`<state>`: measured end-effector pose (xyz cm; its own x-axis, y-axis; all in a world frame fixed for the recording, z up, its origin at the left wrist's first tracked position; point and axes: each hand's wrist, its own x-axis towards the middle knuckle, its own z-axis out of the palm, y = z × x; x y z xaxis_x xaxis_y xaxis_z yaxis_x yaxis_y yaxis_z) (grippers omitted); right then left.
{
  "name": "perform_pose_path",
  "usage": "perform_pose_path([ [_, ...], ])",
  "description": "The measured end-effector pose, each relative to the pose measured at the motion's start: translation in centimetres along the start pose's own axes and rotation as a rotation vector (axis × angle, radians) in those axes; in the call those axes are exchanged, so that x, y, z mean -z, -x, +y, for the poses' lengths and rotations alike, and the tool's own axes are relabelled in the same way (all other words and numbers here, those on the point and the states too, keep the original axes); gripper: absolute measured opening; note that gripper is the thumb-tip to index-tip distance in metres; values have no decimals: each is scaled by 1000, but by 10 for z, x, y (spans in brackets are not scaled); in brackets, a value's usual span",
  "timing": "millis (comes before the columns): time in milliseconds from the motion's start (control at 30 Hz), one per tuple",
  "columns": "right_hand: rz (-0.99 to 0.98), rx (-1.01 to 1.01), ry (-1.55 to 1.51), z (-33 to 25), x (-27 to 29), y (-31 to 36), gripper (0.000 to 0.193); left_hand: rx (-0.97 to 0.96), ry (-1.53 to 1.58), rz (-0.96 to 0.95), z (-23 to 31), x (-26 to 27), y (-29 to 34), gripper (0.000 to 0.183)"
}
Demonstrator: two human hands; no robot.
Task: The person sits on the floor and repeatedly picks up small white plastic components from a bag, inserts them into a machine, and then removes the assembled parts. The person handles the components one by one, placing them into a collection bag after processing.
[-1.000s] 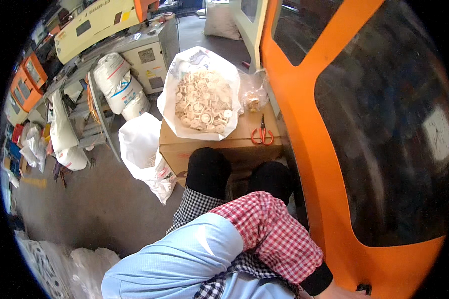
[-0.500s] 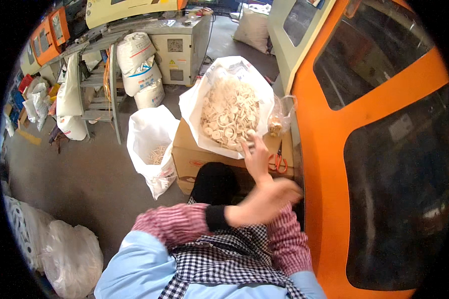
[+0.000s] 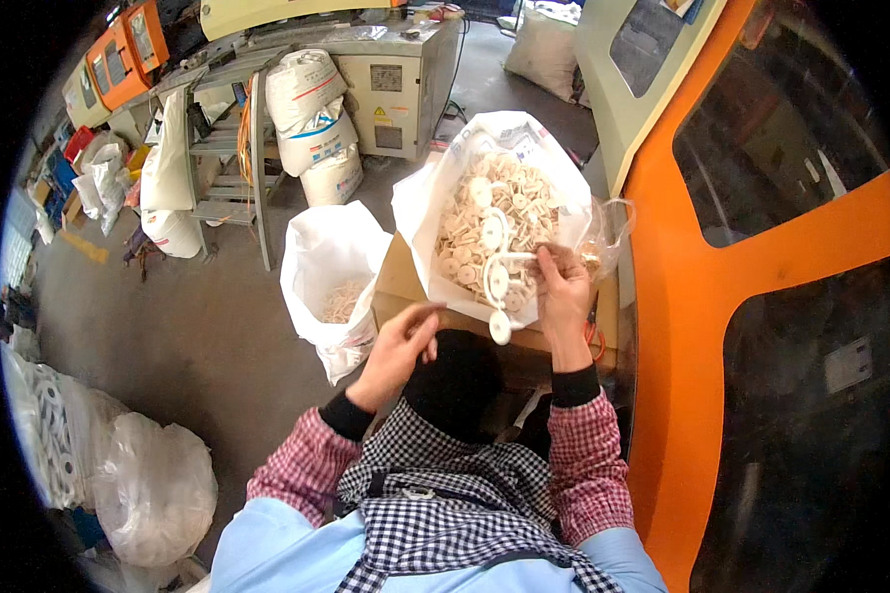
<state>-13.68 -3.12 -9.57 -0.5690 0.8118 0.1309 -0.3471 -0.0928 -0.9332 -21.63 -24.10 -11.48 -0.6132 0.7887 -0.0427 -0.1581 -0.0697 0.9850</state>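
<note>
My right hand pinches one end of a moulded runner, a thin off-white plastic branch carrying several round discs. The branch hangs in front of a large white sack, which stands wide open and full of similar pale plastic pieces. My left hand is held lower and to the left, near the cardboard box below the sack. Its fingers are loosely curled and apart, and nothing shows in them.
The sack rests on a cardboard box. To its left, a smaller white sack holds thin plastic sticks. An orange machine closes off the right side. Red-handled scissors and a clear bag lie beside the sack.
My hands were crossed, one reaching to the sack's near edge. Now they are apart, and my right hand holds the runner up before the sack. The view has shifted slightly.
</note>
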Motion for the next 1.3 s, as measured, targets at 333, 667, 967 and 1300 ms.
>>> perform_pose_path([
  [333,-17,659,877,17,10,75,31,177,480,-42,15,-15,-11,18],
  [667,-278,51,488,1,2,91,12,-512,-423,196,-4,-22,6,16],
  [967,14,223,1108,57,-18,-48,31,-400,-249,328,3,-23,-40,10],
  [1300,-726,986,1062,-19,-10,35,34,-254,-264,78,16,-10,-31,16],
])
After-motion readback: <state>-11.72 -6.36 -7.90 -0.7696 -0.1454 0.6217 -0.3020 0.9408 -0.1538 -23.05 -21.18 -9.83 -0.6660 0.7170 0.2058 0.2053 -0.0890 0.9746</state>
